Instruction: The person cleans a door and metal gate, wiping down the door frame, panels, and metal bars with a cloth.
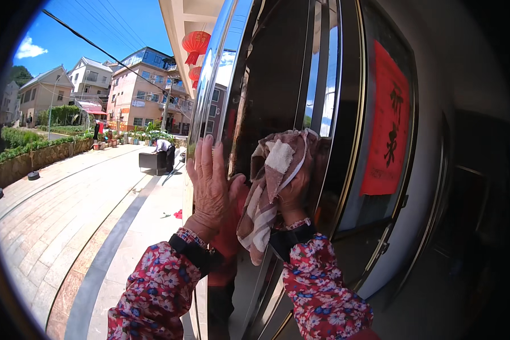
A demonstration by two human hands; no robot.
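My right hand [295, 191] grips a brown-and-white checked cloth [261, 208] and presses it against a dark, glossy door panel [276, 76]. The cloth's lower end hangs down past my wrist. Flat against the shiny metal edge [214, 72] of the panel rests my left hand [208, 178], its fingers pointing up and holding nothing. Both forearms wear red floral sleeves with dark bands at the wrists. A reddish reflection shows in the panel between my arms.
To the right, a red paper banner [386, 123] bearing writing hangs on a gold-edged door. Red lanterns [196, 42] hang overhead at the left. Across the paved yard [68, 208], a person [165, 151] bends over a black box-like piece [149, 162]. A stone wall [46, 163] borders the yard.
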